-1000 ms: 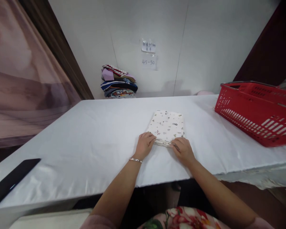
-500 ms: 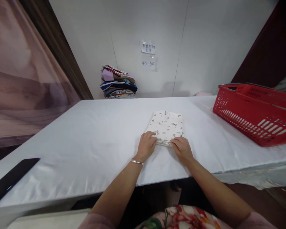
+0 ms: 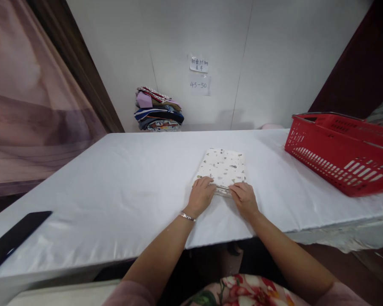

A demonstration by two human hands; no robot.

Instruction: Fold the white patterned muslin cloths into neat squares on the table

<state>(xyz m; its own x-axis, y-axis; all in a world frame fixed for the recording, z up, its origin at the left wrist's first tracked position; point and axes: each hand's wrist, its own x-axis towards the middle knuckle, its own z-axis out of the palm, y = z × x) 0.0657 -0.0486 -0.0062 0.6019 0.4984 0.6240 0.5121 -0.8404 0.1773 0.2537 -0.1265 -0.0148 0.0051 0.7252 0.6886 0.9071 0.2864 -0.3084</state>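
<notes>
A folded white cloth [image 3: 221, 166] with a small scattered print lies flat on the table, its layered folded edge facing me. My left hand [image 3: 203, 193], with a silver bracelet at the wrist, grips the near left corner, fingers on top and thumb at the edge. At the near right corner my right hand [image 3: 243, 196] pinches the layers between thumb and fingers. Between the two hands the stacked layers of the near edge show.
White cloth covers the table [image 3: 130, 182]. A red plastic basket [image 3: 341, 153] stands at the right. Several folded fabrics form a pile [image 3: 159, 109] by the back wall. A dark flat object [image 3: 15, 240] lies at the left edge. Paper notes [image 3: 199, 74] hang on the wall.
My left hand has slid slightly to the right along the cloth's near edge. My right hand stays almost where it was.
</notes>
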